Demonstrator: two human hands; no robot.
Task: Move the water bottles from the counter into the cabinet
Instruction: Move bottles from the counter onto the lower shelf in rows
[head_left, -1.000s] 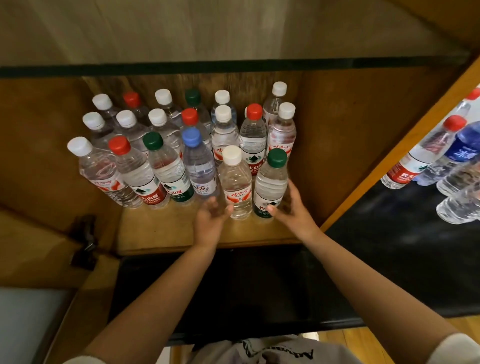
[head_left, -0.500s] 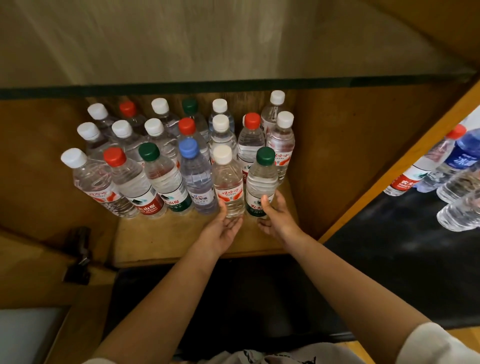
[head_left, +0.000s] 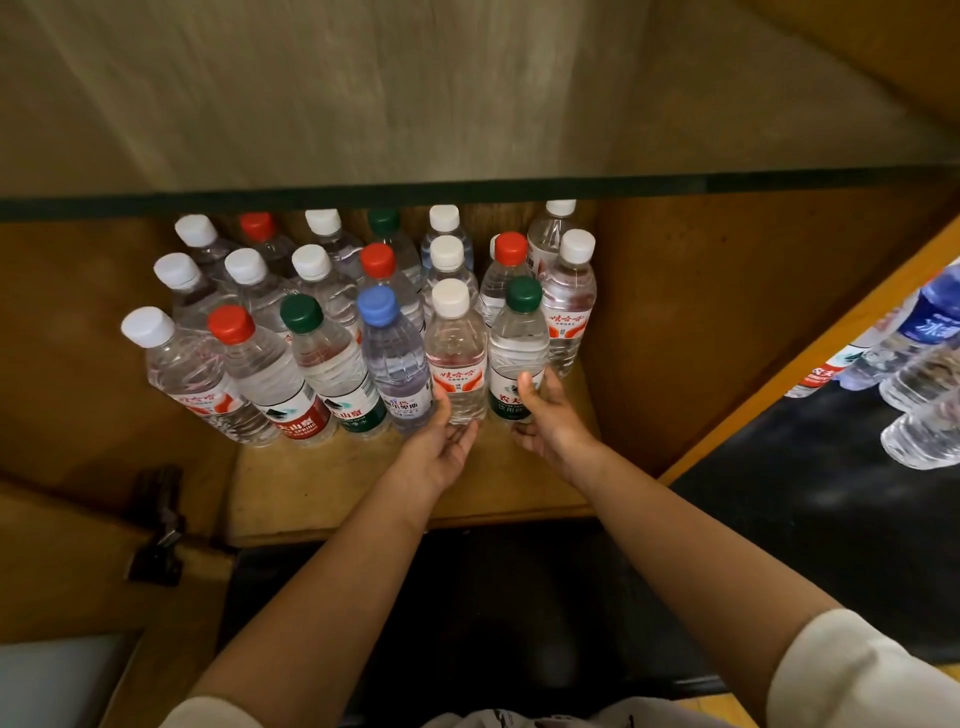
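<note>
Water bottles (head_left: 363, 322) stand packed on the cabinet shelf (head_left: 363, 483) at frame centre. Left hand (head_left: 441, 441), open and palm-up, touches the white-capped bottle (head_left: 456, 358); right hand (head_left: 545, 415), open, touches the green-capped bottle (head_left: 517, 353). More bottles (head_left: 914, 374) lie on the counter (head_left: 779, 519) at right.

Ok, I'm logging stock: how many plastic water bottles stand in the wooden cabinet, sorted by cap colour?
White-capped clear plastic bottles: 11
Red-capped clear plastic bottles: 4
Green-capped clear plastic bottles: 3
Blue-capped clear plastic bottle: 1
Total in the wooden cabinet: 19
A white sliver beside one red cap may be another bottle; I cannot tell.
</note>
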